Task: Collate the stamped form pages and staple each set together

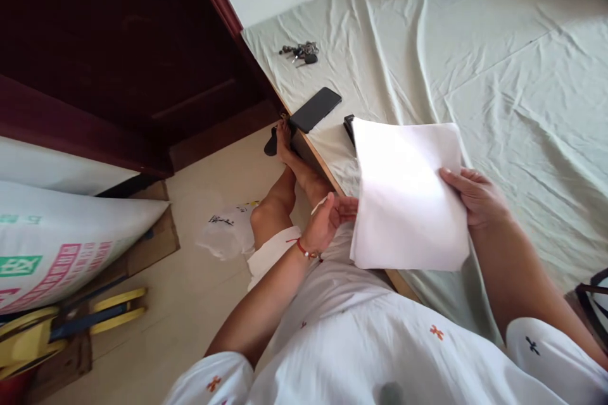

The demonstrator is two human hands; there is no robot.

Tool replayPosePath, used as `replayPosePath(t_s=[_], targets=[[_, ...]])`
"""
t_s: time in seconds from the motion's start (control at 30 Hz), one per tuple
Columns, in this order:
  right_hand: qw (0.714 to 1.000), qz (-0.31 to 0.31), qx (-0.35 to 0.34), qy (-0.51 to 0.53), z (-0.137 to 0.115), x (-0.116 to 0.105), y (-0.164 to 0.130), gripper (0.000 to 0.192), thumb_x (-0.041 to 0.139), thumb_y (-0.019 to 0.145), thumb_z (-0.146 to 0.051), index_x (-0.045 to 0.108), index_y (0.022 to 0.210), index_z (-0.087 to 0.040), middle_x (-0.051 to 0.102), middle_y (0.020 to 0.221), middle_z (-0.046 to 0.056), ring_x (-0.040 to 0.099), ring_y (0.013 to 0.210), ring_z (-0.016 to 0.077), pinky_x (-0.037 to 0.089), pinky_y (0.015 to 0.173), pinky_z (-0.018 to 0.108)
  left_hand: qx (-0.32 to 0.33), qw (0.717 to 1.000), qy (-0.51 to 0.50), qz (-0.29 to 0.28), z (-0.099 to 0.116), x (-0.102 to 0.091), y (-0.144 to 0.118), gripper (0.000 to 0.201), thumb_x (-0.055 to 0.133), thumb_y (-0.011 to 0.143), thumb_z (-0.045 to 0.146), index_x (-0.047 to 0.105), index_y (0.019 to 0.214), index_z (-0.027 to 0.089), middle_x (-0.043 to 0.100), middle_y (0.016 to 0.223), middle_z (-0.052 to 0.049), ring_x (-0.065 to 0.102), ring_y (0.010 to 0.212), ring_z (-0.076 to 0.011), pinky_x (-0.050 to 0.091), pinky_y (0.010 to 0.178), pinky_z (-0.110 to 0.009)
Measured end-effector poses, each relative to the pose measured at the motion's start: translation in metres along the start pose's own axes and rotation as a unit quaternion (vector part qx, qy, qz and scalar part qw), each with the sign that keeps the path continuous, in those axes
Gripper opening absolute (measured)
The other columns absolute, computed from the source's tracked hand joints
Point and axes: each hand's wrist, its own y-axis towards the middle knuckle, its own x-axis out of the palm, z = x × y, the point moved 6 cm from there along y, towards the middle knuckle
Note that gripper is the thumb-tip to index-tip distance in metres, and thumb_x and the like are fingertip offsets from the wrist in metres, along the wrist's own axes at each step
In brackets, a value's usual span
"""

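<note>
A printed sack (pixel 57 247) is seen far left of the paper, on the floor, with a yellow tool (pixel 71 323) just below it. Nearer the paper, a plastic bag (pixel 225 234) lies on the floor beside a bare knee. The left hand (pixel 327 221) is held at the paper's left edge, its fingers curled and their tips touching or pinching that edge; a red cord is worn at the wrist. The paper (pixel 406 196), a white stack of sheets, is held up between the two hands, above the lap and over the bed's near edge, tilted toward the camera. Beyond the paper's upper left corner a phone (pixel 316 109) lies on the bed sheet (pixel 522 76), partly over the edge, and a bunch of keys (pixel 300 52) lies farther back from it. A small dark thing is partly hidden behind the paper's top left corner; what it is cannot be told. The right hand (pixel 477 196) is closed on the paper's right edge, thumb on the front face, the remaining fingers hidden behind the sheets.
</note>
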Motion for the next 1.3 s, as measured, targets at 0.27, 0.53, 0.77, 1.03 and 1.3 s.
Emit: replayPosePath(t_s=[0.27, 0.53, 0.77, 1.03, 1.3], targets=[[0.972, -0.025, -0.221, -0.079, 0.039, 0.062, 0.004, 0.036, 0.067, 0.086, -0.06, 0.069, 0.095, -0.025, 0.071, 0.079, -0.001, 0.062, 0.059, 0.0145, 0.05, 0.053, 0.025, -0.063, 0.99, -0.039, 0.123, -0.053, -0.036, -0.055, 0.058, 0.088, 0.065, 0.059, 0.076, 0.096, 0.012, 0.08, 0.094, -0.014, 0.074, 0.105, -0.0331, 0.057, 0.095, -0.042], [0.937, -0.005, -0.289, -0.197, 0.047, 0.053, 0.019, 0.032, 0.075, 0.077, -0.053, 0.068, 0.087, -0.024, 0.064, 0.079, -0.001, 0.055, 0.068, 0.0139, 0.044, 0.059, 0.024, -0.046, 0.983, -0.002, 0.175, -0.092, -0.054, -0.062, 0.059, 0.089, 0.062, 0.061, 0.077, 0.092, 0.011, 0.08, 0.086, -0.012, 0.076, 0.088, -0.0279, 0.06, 0.08, -0.034], [0.961, 0.023, -0.27, -0.049, 0.048, 0.045, 0.023, 0.031, 0.079, 0.072, -0.049, 0.064, 0.083, -0.024, 0.064, 0.076, -0.003, 0.054, 0.06, 0.0119, 0.045, 0.057, 0.024, -0.077, 0.983, -0.069, 0.15, -0.087, -0.05, -0.068, 0.049, 0.09, 0.065, 0.044, 0.074, 0.099, 0.012, 0.08, 0.092, -0.012, 0.077, 0.084, -0.0259, 0.061, 0.059, -0.029], [0.961, 0.03, -0.269, -0.049, 0.046, 0.044, 0.025, 0.024, 0.074, 0.078, -0.043, 0.065, 0.089, -0.024, 0.065, 0.076, -0.003, 0.053, 0.059, 0.0113, 0.042, 0.053, 0.022, -0.115, 0.985, -0.007, 0.126, -0.095, -0.054, -0.066, 0.049, 0.091, 0.065, 0.044, 0.073, 0.098, 0.012, 0.076, 0.083, -0.008, 0.075, 0.064, -0.0205, 0.047, 0.037, -0.019], [0.958, 0.019, -0.267, -0.104, 0.05, 0.043, 0.031, 0.021, 0.069, 0.082, -0.043, 0.061, 0.084, -0.024, 0.061, 0.072, -0.003, 0.049, 0.057, 0.0103, 0.039, 0.052, 0.022, -0.096, 0.98, -0.029, 0.171, -0.093, -0.061, -0.065, 0.055, 0.088, 0.064, 0.056, 0.073, 0.093, 0.012, 0.076, 0.082, -0.009, 0.067, 0.059, -0.016, 0.049, 0.035, -0.022]])
